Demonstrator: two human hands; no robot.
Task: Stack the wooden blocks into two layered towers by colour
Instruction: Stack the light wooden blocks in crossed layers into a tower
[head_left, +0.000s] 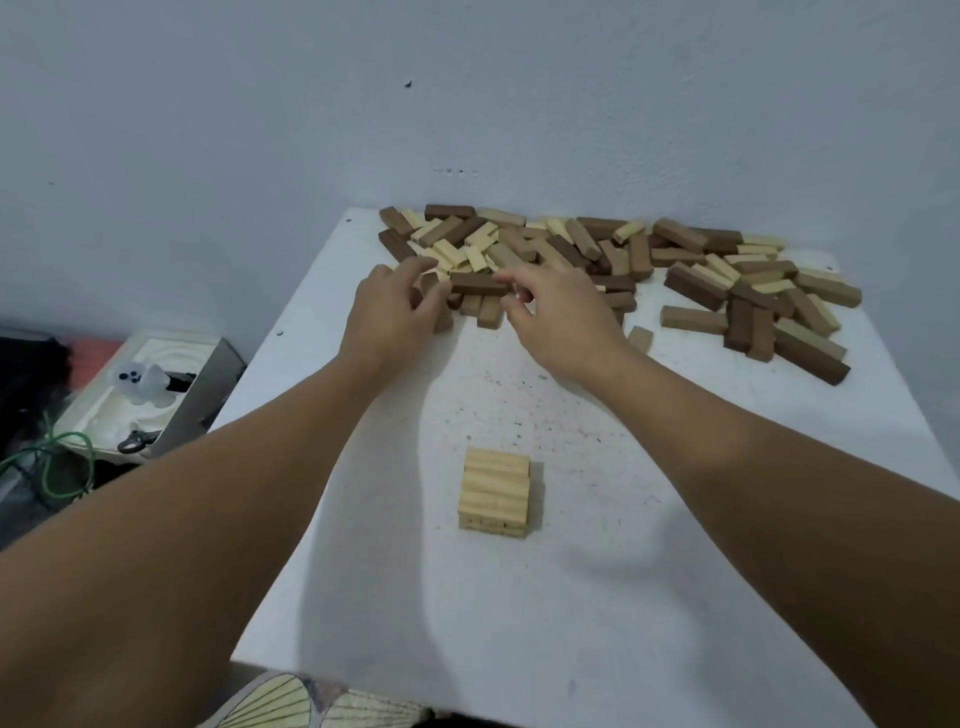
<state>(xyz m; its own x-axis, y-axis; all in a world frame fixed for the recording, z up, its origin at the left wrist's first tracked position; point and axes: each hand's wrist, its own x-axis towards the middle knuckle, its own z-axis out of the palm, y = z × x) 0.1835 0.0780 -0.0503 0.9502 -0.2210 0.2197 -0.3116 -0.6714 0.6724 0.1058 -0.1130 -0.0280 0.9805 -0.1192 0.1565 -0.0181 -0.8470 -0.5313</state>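
Together, both hands (400, 304) pinch one unmarked dark block (478, 284).

dim, bluish room light | soft forearm shadows fall across the white counter (649, 597) | no glare | hands (400, 304) slightly motion-blurred | wide-angle stretch near the edges | overall kinda soft, grainy

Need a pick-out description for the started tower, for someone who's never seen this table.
On the white square table, ignore the jumbled pile of mixed brown and pale wooden blocks along the far wall edge. The small pale wooden tower stands alone near the centre, closer to the person: neatly layered, all light-coloured, touching nothing else.
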